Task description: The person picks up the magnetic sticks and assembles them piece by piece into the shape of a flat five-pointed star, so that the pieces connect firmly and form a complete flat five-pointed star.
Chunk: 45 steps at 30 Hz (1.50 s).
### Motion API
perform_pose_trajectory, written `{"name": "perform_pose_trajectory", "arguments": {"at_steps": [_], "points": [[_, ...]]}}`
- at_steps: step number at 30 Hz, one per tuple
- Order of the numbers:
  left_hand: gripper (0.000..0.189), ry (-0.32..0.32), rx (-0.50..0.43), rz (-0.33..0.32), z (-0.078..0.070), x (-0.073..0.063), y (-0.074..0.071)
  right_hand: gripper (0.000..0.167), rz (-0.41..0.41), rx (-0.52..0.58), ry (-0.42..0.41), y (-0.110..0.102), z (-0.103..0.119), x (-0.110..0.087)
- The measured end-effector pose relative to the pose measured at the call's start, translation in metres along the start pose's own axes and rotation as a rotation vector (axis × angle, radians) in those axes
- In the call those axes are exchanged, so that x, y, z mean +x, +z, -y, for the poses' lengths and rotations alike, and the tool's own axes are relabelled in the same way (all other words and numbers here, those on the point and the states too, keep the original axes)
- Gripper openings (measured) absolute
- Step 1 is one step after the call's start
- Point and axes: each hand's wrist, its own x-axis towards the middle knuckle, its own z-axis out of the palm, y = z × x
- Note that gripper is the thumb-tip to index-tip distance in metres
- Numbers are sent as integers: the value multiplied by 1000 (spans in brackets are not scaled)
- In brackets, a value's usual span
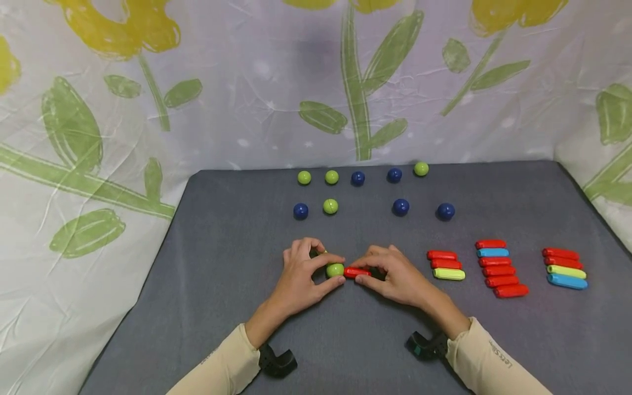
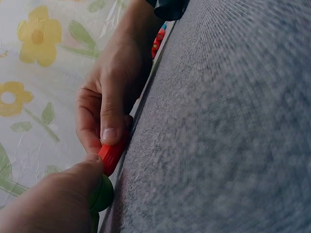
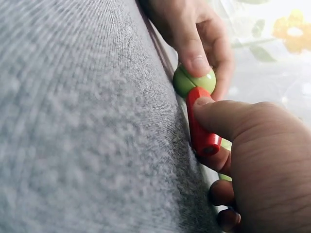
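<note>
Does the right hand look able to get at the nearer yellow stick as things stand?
Probably yes: only bare table lies between the right hand and that yellow stick, which nothing covers. The hand pinches a red stick, though, so it would likely need to let go first.

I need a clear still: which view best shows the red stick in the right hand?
The right wrist view: the red stick appears large, its near end and much of its side uncovered. The head view shows it small, the right hand covering part; the left wrist view shows a short stretch.
</note>
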Motion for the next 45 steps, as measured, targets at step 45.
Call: {"name": "perform_pose_trajectory", "arguments": {"at_steps": [45], "points": [[17, 35, 29, -18, -3, -2, 2, 21, -86, 146, -10, 10, -3, 0]]}}
